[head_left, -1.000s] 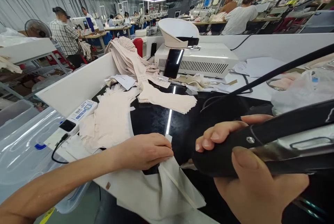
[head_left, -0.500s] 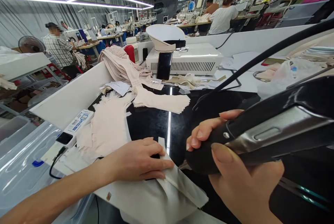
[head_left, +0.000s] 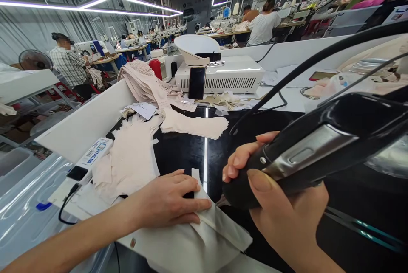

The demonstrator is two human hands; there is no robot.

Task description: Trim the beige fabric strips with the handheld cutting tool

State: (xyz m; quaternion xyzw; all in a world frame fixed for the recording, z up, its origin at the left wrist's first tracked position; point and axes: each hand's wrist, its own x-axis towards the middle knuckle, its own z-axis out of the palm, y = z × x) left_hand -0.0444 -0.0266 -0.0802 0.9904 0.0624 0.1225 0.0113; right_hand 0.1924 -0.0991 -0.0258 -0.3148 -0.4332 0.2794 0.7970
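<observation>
My left hand (head_left: 174,198) lies on a pale, thin piece of cloth (head_left: 204,247), its fingers stretched out and pressing the cloth down near the black tabletop (head_left: 178,154). My right hand (head_left: 287,222) is wrapped round a thick black hand-held tool (head_left: 306,158) with a silver lever, the thumb beside the lever. The tool's front end points down and left, just right of my left fingertips. A small pinkish bit shows under that end; whether the tool touches the cloth I cannot tell. Left of my hands sits a fanned stack of beige cut fabric pieces (head_left: 134,154).
A black cable (head_left: 306,65) arches above the tool. A white vented box (head_left: 223,73) with a phone (head_left: 196,83) leaning on it stands behind. A white power bank (head_left: 95,154) lies left. More fabric pieces (head_left: 194,123) and scraps lie beyond. Several people work in the background.
The view has shifted slightly. My right hand and the tool have moved a little left, and the tool's angle has changed slightly. My left hand stays on the cloth.
</observation>
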